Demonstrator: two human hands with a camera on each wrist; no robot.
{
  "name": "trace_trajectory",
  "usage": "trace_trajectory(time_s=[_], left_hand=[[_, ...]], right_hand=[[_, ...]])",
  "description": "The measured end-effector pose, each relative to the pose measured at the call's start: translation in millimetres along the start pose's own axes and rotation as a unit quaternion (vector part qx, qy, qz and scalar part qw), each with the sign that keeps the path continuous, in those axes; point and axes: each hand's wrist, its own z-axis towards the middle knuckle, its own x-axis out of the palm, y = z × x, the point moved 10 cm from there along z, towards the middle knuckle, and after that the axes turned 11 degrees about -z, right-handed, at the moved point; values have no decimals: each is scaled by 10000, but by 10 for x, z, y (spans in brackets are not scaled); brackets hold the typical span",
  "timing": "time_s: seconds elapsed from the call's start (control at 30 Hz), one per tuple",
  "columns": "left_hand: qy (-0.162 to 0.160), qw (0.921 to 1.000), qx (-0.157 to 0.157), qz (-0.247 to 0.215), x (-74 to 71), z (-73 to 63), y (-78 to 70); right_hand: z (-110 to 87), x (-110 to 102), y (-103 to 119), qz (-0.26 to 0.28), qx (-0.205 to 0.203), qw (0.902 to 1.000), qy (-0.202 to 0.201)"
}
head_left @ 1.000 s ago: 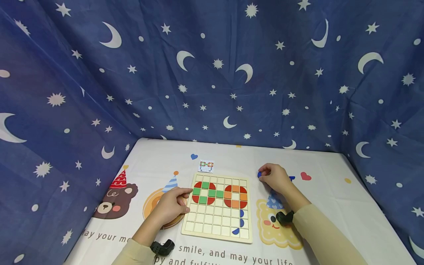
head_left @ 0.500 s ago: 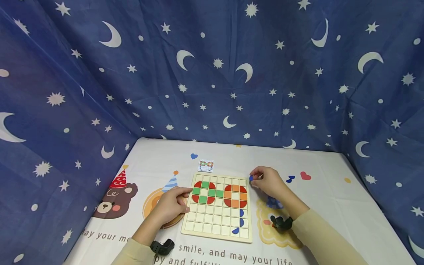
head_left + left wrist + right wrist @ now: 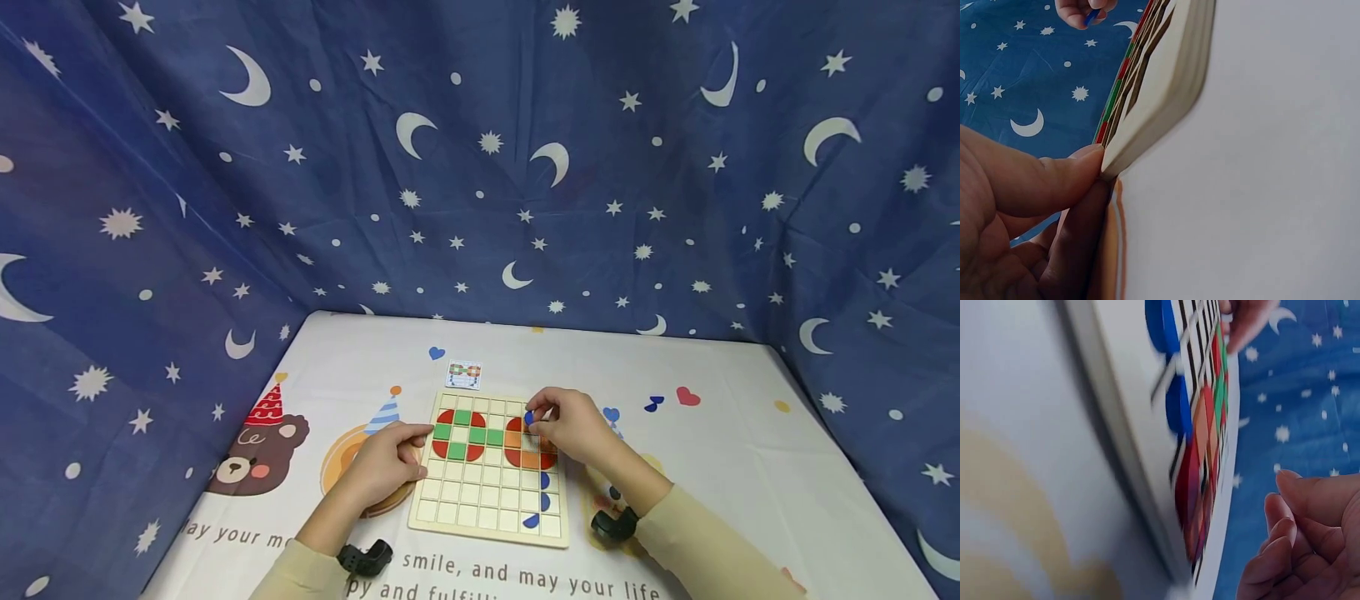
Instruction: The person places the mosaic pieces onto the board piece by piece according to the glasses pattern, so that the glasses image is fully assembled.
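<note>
A pale wooden grid board [image 3: 450,492] lies on the table, with red, green and orange tiles forming two rounded rings. Three blue half-round pieces [image 3: 545,502] sit in its lower right. At the board's left edge rests my left hand [image 3: 384,467], index finger and thumb spread along the side; the left wrist view shows the thumb at the rim. Over the upper right ring, my right hand [image 3: 573,425] pinches a blue half-round piece [image 3: 528,417] between thumb and index finger. In the right wrist view its fingers [image 3: 1310,497] hide that piece.
Behind the board lies a small pattern card [image 3: 463,375]. Two loose blue pieces [image 3: 654,404] are on the tablecloth [image 3: 720,467] to the right. A blue curtain [image 3: 480,167] with moons and stars closes off the back and sides.
My right hand has moved left from the tabletop to above the board, carrying the blue half-round piece. My left hand has stayed at the board's edge.
</note>
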Motion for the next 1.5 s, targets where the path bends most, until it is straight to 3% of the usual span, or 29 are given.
trace_trajectory(time_s=[0.4,0.67,0.9,1.17,1.5], left_hand=[[131,9998,-60,-119,3,-2,20],[188,9997,-110,-123,8,1,11],[288,9994,-149,-92,-2,16,16],[347,9993,-52,-113,-3,46,37],[337,9993,-40,-142,4,52,39]], right_hand=[[-153,447,513,334,-592,9967,439],[-203,667,703,654,-547,9949,533],[-223,864,903,411,-535,9966,478],[-218,1077,966,142,-346,9982,478],[-175,1094,981,-558,-422,9976,2]])
